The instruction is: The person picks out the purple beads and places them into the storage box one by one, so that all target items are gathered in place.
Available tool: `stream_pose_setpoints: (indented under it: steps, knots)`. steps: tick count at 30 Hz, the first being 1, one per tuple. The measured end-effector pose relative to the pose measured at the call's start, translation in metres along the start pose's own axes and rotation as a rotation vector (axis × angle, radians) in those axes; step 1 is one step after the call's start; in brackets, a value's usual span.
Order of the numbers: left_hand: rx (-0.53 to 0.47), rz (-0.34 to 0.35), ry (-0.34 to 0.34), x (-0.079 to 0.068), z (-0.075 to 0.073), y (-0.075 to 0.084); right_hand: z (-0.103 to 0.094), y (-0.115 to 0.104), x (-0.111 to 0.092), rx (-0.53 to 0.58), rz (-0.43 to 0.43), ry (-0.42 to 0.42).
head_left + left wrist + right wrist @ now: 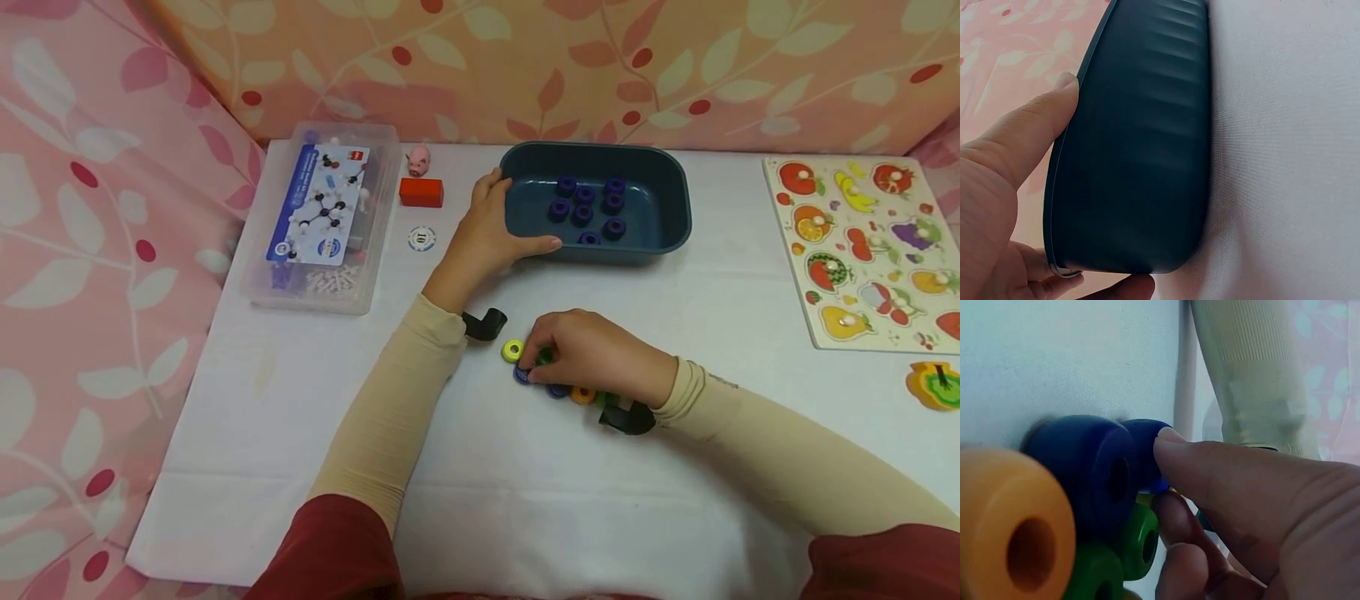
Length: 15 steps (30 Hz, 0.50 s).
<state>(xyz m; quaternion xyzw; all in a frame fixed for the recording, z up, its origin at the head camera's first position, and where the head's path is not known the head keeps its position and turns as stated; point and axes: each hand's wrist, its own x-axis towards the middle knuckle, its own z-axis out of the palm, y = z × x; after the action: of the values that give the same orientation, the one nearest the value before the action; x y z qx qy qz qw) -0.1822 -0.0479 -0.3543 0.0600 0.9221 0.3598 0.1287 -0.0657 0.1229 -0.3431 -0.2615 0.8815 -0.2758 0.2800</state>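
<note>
A dark teal plastic tub [678, 204] stands at the back of the table with several purple ring beads [583, 195] inside. My left hand [486, 225] holds its left end, thumb at the rim and fingers round the corner, as the left wrist view shows. In front of the tub my right hand [600, 354] pinches a blue bead [1145, 447] between thumb and fingers. Close around that hand lie a yellow-green bead [513, 351], another blue bead [1088, 472], an orange bead [1010, 528] and green beads [1138, 540]. The hand partly hides this group in the head view.
A clear box of molecular model parts [322, 208] lies at the left. Beside it are a pink pig figure [418, 160], a red block [422, 192] and a poker chip [422, 239]. A fruit puzzle board [862, 250] and a yellow-green piece [935, 385] lie at the right.
</note>
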Motion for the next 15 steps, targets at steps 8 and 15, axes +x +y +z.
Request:
stream_pose_setpoints:
  steps: [8, 15]
  knots:
    - [-0.014, 0.001, -0.005, -0.001, 0.000, 0.000, 0.008, -0.009, -0.004, -0.068, -0.043, -0.010]
    - [-0.005, 0.006, 0.001, -0.001, 0.000, 0.000, 0.016, -0.023, -0.004, -0.189, -0.162, -0.045]
